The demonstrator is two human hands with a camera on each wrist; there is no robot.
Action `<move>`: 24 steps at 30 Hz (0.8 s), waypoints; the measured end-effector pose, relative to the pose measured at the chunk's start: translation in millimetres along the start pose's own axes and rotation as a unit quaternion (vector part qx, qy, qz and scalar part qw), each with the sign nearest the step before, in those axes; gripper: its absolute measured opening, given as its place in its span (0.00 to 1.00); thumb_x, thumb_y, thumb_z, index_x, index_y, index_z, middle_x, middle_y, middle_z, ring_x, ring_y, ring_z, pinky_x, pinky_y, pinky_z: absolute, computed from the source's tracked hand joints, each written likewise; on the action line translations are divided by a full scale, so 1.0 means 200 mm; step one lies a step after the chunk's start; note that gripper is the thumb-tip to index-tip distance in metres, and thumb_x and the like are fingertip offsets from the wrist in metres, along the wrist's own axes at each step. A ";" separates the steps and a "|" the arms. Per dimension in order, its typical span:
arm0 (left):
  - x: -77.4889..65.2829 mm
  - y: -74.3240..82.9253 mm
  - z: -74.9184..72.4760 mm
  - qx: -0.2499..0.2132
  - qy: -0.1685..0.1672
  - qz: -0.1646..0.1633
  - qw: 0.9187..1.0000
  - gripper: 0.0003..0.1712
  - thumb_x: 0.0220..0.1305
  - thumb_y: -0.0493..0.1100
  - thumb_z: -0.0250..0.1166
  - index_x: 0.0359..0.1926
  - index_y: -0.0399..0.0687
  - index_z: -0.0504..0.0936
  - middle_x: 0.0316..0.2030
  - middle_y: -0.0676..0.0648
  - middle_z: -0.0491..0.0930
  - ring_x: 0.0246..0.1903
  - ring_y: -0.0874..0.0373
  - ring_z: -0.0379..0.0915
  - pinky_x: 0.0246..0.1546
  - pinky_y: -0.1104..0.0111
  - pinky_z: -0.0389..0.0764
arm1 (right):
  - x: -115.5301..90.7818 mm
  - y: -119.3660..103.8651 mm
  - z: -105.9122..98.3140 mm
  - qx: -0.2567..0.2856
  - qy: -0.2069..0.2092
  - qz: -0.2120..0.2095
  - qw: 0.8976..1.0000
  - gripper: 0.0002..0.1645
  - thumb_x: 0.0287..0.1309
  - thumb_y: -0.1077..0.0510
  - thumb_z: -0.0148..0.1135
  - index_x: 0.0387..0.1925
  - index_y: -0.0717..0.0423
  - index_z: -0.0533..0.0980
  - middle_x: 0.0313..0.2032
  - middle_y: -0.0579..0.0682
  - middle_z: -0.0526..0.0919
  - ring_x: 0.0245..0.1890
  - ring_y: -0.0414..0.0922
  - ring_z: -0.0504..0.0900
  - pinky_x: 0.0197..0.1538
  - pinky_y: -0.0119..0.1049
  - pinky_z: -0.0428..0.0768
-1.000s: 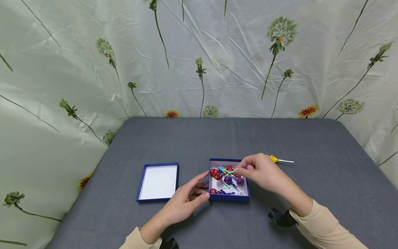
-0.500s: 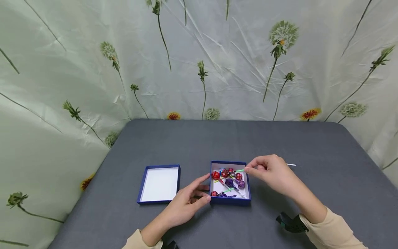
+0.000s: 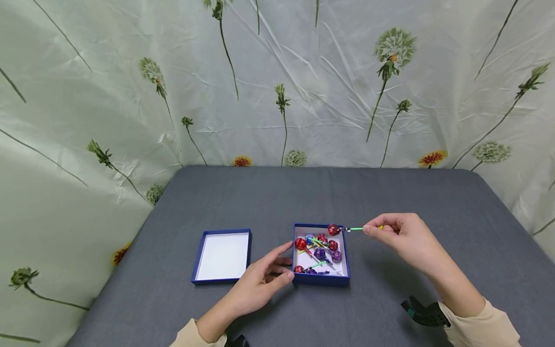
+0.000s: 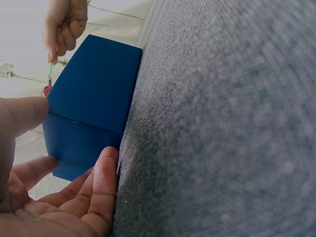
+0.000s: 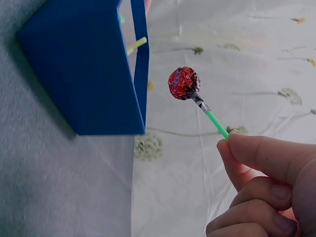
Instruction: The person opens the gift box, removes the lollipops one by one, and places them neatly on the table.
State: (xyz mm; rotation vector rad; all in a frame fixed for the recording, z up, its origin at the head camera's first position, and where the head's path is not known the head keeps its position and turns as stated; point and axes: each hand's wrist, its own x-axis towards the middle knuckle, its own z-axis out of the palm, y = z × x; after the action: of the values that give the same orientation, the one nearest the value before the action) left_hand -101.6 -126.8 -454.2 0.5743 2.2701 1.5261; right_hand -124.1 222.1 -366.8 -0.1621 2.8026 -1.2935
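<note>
My right hand [image 3: 403, 236] pinches a red-wrapped lollipop [image 5: 183, 83] by its green stick between thumb and forefinger. In the head view the lollipop's head overlaps the far right corner of the open blue box [image 3: 321, 280]. Several more lollipops, among them a purple one [image 3: 336, 256] and a red one [image 3: 300, 244], lie inside on the white bottom. At the box's left side my left hand [image 3: 260, 284] rests with its fingers and thumb extended against the wall. The left wrist view shows the fingertips on the blue box [image 4: 94, 84] from close up.
Left of the left hand lies the box lid [image 3: 221, 255], white inside up, on the grey cloth-covered table [image 3: 269, 197]. A bit of a yellow lollipop [image 3: 380, 227] shows behind the right hand, the remainder hidden. A flower-patterned curtain [image 3: 243, 72] hangs behind.
My right hand has drawn the red lollipop up out of the pile and moved right with it. The yellow lollipop is now mostly covered by that hand. My left hand stays at the box.
</note>
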 end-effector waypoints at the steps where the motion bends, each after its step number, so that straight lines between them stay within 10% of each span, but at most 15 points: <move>1: 0.00 0.00 0.00 0.001 0.000 -0.001 1.000 0.36 0.80 0.50 0.64 0.83 0.59 0.63 0.67 0.39 0.81 0.57 0.53 0.84 0.50 0.72 0.82 | 0.00 0.01 -0.01 0.000 0.003 0.003 1.000 0.15 0.72 0.48 0.71 0.45 0.57 0.89 0.18 0.40 0.58 0.20 0.35 0.56 0.23 0.35 0.58; 24: 0.00 -0.01 0.00 0.009 0.001 -0.012 1.000 0.37 0.80 0.51 0.64 0.84 0.61 0.62 0.66 0.41 0.81 0.57 0.55 0.84 0.50 0.72 0.82 | -0.07 0.28 -0.16 0.010 0.013 0.078 0.997 0.25 0.75 0.44 0.67 0.54 0.63 0.85 0.18 0.39 0.59 0.20 0.41 0.59 0.28 0.42 0.61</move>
State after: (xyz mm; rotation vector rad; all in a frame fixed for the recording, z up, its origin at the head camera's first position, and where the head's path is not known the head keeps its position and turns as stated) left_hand -102.5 -127.1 -456.8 0.5500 2.2854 1.4979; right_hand -117.0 284.1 -389.4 0.0737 2.7587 -1.2963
